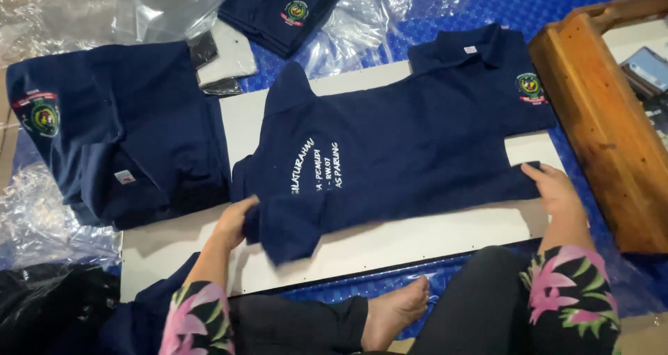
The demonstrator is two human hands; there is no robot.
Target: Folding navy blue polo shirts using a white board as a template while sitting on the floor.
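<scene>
Navy polo shirt (410, 146) is lying flat on the white board (390, 244); left hand (235, 219) and right hand (553, 184) are each pinching its near edge, keeping it taut.

Clear plastic bags (76, 7) lie crumpled top left; small white neck labels sit on the collar (471, 50) and pile (124, 177)
</scene>
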